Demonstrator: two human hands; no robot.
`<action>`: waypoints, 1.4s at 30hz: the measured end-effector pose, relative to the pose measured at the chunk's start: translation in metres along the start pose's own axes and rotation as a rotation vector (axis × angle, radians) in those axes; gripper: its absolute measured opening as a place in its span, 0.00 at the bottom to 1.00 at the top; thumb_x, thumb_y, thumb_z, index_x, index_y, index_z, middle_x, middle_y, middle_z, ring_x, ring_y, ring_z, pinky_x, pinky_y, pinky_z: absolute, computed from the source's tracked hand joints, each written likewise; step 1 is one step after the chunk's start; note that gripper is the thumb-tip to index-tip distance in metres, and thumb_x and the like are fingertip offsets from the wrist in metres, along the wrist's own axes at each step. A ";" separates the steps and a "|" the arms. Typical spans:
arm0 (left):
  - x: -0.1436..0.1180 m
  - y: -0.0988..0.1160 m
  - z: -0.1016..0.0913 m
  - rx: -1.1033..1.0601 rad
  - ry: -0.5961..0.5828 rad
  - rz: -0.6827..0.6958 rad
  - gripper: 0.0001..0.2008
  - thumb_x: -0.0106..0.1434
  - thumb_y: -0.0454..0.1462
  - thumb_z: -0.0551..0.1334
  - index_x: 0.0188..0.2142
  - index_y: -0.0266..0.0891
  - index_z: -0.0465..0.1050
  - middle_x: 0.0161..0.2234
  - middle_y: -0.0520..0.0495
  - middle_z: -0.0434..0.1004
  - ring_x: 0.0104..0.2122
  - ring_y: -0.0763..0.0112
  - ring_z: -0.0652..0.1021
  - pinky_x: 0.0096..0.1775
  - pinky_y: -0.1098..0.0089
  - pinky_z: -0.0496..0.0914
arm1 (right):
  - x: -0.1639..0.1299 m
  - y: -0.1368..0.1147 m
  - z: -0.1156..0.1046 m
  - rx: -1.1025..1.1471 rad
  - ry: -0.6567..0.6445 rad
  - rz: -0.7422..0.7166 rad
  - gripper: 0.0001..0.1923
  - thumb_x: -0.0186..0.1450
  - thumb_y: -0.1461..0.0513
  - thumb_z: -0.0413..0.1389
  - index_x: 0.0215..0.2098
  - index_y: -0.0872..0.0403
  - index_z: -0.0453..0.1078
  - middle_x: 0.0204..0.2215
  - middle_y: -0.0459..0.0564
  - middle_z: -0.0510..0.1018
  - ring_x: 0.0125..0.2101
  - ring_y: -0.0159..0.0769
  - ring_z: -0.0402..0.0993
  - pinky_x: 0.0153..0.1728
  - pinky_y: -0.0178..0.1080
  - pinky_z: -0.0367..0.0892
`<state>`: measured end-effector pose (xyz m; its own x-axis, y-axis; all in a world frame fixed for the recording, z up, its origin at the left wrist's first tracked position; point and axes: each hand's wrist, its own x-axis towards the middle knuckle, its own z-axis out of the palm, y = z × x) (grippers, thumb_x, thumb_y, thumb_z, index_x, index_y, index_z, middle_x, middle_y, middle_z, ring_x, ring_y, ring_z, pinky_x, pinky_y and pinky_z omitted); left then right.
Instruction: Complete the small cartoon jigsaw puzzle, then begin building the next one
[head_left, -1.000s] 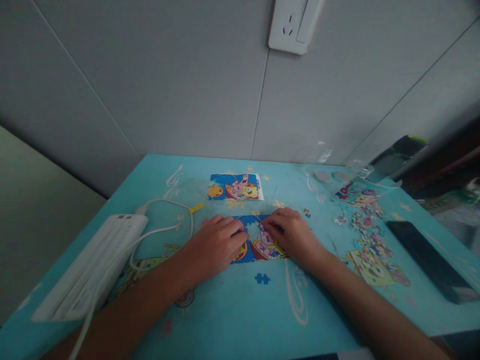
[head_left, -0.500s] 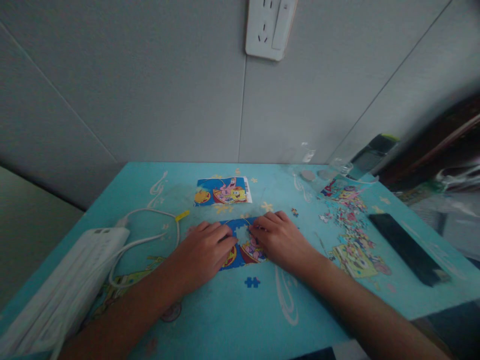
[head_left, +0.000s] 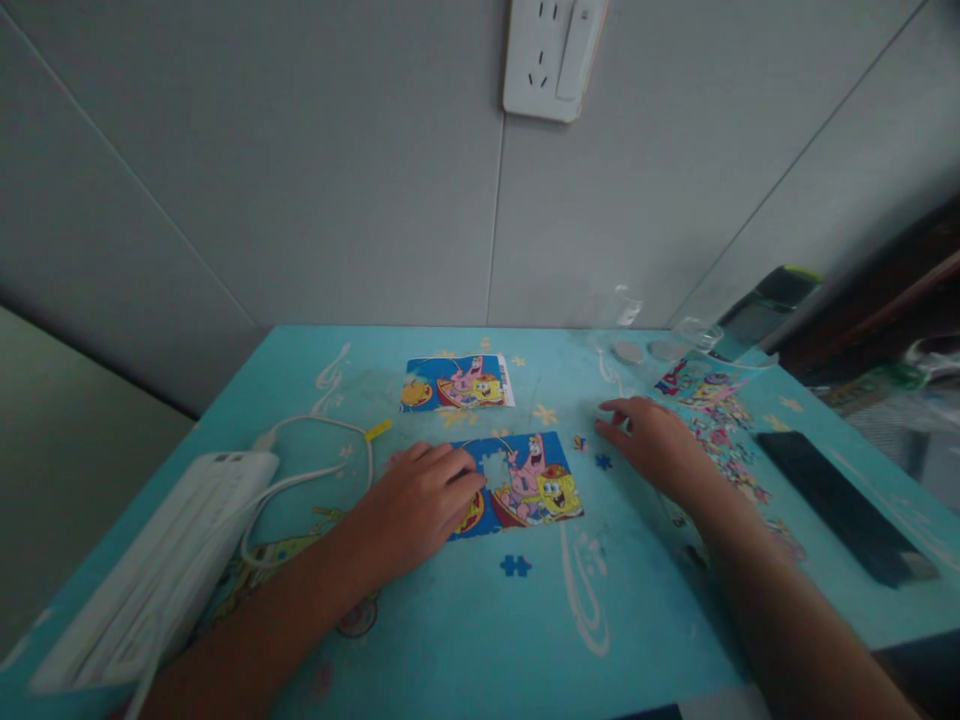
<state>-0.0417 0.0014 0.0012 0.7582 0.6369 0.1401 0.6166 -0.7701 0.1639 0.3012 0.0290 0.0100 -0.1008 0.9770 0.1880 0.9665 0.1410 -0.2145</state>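
Note:
A partly assembled cartoon jigsaw puzzle (head_left: 536, 490) lies on the light blue table, with an open gap left of its pink figure. My left hand (head_left: 424, 495) rests on the puzzle's left part, fingers lying over its edge and hiding some of it. My right hand (head_left: 649, 440) is off to the puzzle's right, thumb and forefinger apart with nothing seen between them. Near its fingertips are a small multicoloured piece (head_left: 580, 442) and a blue piece (head_left: 604, 461). Another blue puzzle piece (head_left: 516, 566) lies below the puzzle.
Behind the puzzle lies a matching reference picture (head_left: 457, 383). Loose pieces (head_left: 727, 445) are heaped at right, beside a long black object (head_left: 844, 505). A white power strip (head_left: 161, 560) and its cable are on the left. Clear containers (head_left: 697, 332) stand near the wall.
My right hand has left the puzzle and moved right, uncovering its right part and a blue piece beside it. My left hand stays on the puzzle. The view has shifted slightly.

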 end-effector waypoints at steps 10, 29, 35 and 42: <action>0.001 0.000 0.001 -0.005 0.022 0.009 0.10 0.73 0.36 0.54 0.46 0.39 0.74 0.42 0.46 0.75 0.42 0.64 0.72 0.45 0.61 0.61 | 0.001 0.007 0.000 0.135 -0.135 0.152 0.11 0.62 0.57 0.60 0.41 0.53 0.77 0.31 0.50 0.81 0.30 0.38 0.76 0.32 0.39 0.65; 0.001 0.003 0.001 0.010 0.044 -0.003 0.08 0.71 0.35 0.57 0.47 0.40 0.73 0.42 0.47 0.76 0.42 0.62 0.72 0.43 0.60 0.59 | -0.004 -0.035 -0.016 0.958 -0.272 0.156 0.14 0.63 0.51 0.62 0.35 0.54 0.77 0.30 0.49 0.80 0.32 0.35 0.75 0.37 0.38 0.69; 0.002 0.004 -0.002 0.017 0.022 -0.019 0.09 0.72 0.35 0.56 0.48 0.41 0.72 0.42 0.47 0.75 0.42 0.62 0.72 0.43 0.61 0.60 | -0.011 -0.066 0.005 1.264 -0.245 0.195 0.13 0.60 0.55 0.67 0.39 0.53 0.76 0.27 0.45 0.79 0.27 0.31 0.74 0.33 0.36 0.69; 0.001 0.005 -0.003 0.022 0.030 -0.018 0.07 0.71 0.35 0.57 0.46 0.41 0.73 0.40 0.48 0.74 0.41 0.63 0.72 0.42 0.61 0.60 | -0.021 -0.092 0.018 1.371 -0.324 0.222 0.15 0.58 0.55 0.69 0.40 0.53 0.76 0.30 0.48 0.83 0.29 0.32 0.78 0.34 0.36 0.72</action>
<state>-0.0383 -0.0012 0.0050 0.7403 0.6513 0.1667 0.6349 -0.7588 0.1454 0.2105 -0.0020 0.0084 -0.2094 0.9654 -0.1556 -0.0014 -0.1595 -0.9872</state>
